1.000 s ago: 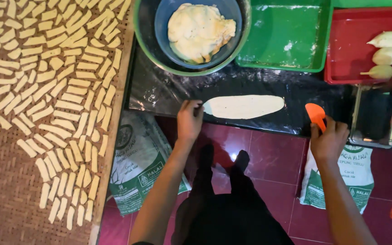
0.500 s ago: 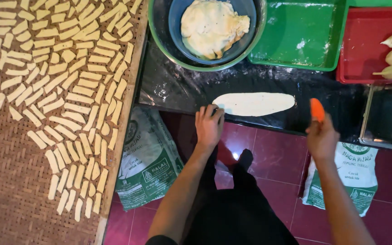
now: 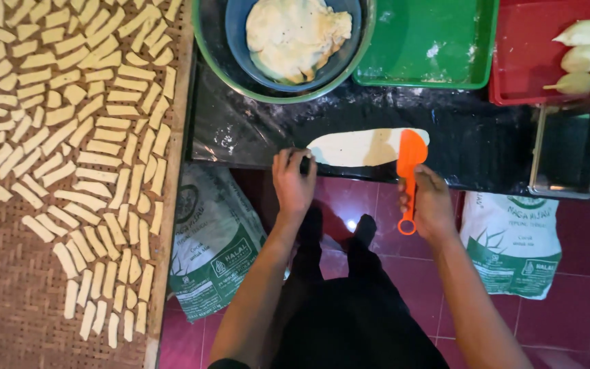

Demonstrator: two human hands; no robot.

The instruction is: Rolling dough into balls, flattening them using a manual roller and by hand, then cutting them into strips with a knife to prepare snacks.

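Two hands work at the near edge of a black, flour-dusted tabletop point(image 3: 486, 147). Left hand point(image 3: 293, 179): fingers curled, tips pressing the left end of a flattened dough sheet point(image 3: 353, 147). Right hand point(image 3: 433, 203): closed around the handle of an orange spatula point(image 3: 410, 171), blade lying over the sheet's right end. Sheet sits lengthwise between both hands, just beyond them. Behind: blue bowl of dough point(image 3: 295, 34) nested in a green basin point(image 3: 213, 41), green tray point(image 3: 431, 41), red tray point(image 3: 534, 55). Left: woven mat point(image 3: 8, 301) covered with cut dough strips point(image 3: 83, 130). Floor: dark red tiles point(image 3: 568, 321), printed sacks point(image 3: 213, 239) under the tabletop.
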